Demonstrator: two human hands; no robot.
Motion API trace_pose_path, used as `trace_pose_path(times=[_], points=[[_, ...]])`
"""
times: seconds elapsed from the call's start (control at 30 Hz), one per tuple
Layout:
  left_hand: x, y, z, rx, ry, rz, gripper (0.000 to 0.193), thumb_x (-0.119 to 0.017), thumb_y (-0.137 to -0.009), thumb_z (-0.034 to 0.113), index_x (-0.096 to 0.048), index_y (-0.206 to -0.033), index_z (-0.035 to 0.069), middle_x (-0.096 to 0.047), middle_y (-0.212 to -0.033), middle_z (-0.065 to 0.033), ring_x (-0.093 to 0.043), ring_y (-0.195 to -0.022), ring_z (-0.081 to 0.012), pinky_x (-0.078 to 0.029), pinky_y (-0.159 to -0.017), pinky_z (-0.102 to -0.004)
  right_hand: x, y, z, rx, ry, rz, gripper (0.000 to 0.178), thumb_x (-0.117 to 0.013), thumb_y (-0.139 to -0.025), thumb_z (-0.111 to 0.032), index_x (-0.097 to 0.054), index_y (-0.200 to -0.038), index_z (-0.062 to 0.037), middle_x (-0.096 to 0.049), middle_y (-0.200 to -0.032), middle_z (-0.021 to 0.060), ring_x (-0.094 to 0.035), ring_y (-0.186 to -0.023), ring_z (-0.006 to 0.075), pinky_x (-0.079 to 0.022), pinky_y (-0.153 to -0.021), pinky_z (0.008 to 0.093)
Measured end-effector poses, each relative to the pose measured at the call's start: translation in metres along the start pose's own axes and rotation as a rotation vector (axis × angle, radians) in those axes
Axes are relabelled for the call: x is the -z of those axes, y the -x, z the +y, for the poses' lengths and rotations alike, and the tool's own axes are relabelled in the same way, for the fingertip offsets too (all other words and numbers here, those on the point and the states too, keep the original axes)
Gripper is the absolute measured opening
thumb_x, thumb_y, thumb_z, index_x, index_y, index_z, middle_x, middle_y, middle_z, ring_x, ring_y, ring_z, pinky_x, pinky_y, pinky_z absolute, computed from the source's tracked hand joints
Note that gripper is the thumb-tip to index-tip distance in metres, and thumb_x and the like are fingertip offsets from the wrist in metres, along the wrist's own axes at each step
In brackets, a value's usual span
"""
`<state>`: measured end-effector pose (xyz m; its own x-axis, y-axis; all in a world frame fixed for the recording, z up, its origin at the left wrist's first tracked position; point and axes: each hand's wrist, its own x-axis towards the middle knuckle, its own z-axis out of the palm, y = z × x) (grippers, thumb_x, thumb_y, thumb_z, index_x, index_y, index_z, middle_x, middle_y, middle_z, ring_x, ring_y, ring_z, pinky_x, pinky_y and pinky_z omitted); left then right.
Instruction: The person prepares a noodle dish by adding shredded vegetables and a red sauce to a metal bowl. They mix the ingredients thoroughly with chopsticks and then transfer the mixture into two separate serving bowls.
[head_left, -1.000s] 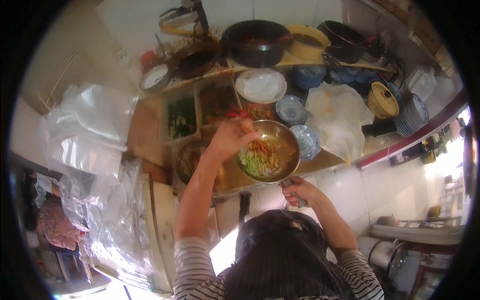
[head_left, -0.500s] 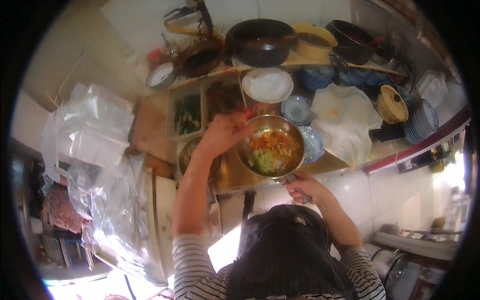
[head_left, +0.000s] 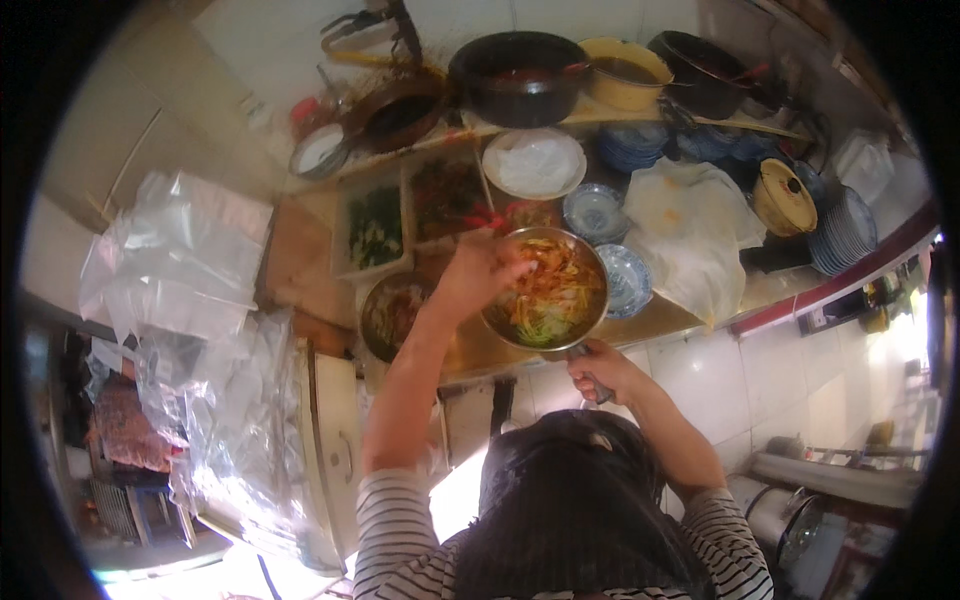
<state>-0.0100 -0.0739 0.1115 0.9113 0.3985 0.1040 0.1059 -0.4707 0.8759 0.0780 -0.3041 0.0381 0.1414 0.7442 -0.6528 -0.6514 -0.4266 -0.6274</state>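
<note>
Counter [head_left: 700,310]: one steel bowl [head_left: 548,290], two hands [head_left: 478,272] [head_left: 598,368]

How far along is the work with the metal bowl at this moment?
Done: the metal bowl already holds orange and green shredded vegetables. In hand: the left hand is at the bowl's rim over the food, while the right hand grips the bowl's handle from below. Left: the patterned dishes beside it show no food.

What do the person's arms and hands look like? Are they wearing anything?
Both hands are bare, with no gloves: the left hand and the right hand. The forearms are bare too. Dark-and-white striped sleeves are pushed up around the upper arms.
</note>
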Motion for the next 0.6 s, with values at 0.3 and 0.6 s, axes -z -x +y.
trace_pose_path(times=[0.3, 0.6], points=[[-0.015, 0.018, -0.003, -0.148, -0.116, -0.070, 0.009, -0.066, -0.080, 0.010, -0.064, -0.083, 0.002, -0.065, -0.074, -0.0077, -0.060, -0.070, -0.0129, -0.048, -0.065, -0.0288, -0.004, -0.013, 0.001, 0.006, -0.092, 0.025, 0.021, -0.054, -0.078, -0.001, -0.041, -0.093, -0.0067, -0.044, -0.064, 0.0043, -0.043, -0.047, 0.0125, -0.037, -0.039, 0.0273], [-0.036, 0.008, -0.016, -0.272, -0.195, 0.075, 0.011, -0.064, -0.082, 0.009, -0.063, -0.078, -0.001, -0.062, -0.069, -0.0093, -0.059, -0.064, -0.0137, -0.046, -0.061, -0.0296, -0.015, -0.042, 0.012, 0.012, -0.108, 0.077, 0.021, -0.054, -0.079, -0.001, -0.041, -0.093, -0.0069, -0.044, -0.065, 0.0041, -0.040, -0.046, 0.0122, -0.035, -0.037, 0.0288]])
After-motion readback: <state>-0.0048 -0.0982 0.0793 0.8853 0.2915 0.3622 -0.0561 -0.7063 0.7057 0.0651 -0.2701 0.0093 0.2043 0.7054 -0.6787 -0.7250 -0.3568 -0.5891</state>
